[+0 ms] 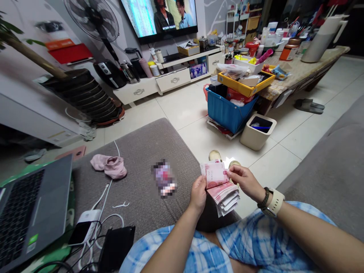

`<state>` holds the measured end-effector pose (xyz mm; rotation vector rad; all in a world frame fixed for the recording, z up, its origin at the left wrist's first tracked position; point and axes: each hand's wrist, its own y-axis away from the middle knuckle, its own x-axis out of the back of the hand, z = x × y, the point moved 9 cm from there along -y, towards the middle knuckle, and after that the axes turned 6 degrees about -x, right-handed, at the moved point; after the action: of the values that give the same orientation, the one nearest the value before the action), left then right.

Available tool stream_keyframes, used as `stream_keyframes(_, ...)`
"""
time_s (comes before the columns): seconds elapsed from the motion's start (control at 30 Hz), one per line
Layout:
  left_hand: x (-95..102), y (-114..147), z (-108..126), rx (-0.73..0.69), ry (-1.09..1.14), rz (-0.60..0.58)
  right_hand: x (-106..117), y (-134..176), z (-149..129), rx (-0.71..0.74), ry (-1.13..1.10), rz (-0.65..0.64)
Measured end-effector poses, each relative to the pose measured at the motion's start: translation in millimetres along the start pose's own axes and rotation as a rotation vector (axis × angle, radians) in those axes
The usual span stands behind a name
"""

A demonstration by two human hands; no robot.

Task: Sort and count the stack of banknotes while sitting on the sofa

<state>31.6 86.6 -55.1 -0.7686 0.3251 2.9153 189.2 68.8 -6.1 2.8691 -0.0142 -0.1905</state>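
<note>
A stack of pink banknotes [223, 195] is in front of me, its lower part fanned out and hanging down over the sofa edge. My left hand [198, 193] is closed on the stack's left side, thumb on top. With fingers pinched, my right hand [247, 183] grips the right edge of the uppermost banknote [215, 175], which stands raised above the others. On my right wrist is a watch with a pale strap [275, 203] and a dark bracelet. The bare legs and blue checked shorts [256, 239] lie below both hands.
On the grey sofa [136, 151] lie a phone-like blurred item [164, 178], pink socks [109, 165], a dark wallet-like case [116, 248], white cables and a laptop [36, 212]. Beyond stand a waste bin [257, 142], a blue crate [224, 110] and a cluttered table [307, 76].
</note>
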Motion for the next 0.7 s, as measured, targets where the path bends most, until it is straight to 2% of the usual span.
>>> stream_keyframes(0.4, 0.6, 1.0, 0.2, 0.023, 0.010, 0.031, -1.0, 1.3, -2.3, 0.001, 0.010, -0.008)
stream_keyframes(0.57, -5.0, 1.8, -6.6, 0.083, 0.047, -0.020, -4.2, 4.3, -8.9, 0.030, 0.058, -0.044)
stream_keyframes(0.7, -4.6, 1.3, -5.8, 0.067, 0.041, -0.019, -3.4, 2.7, -6.9, 0.034, 0.065, -0.039)
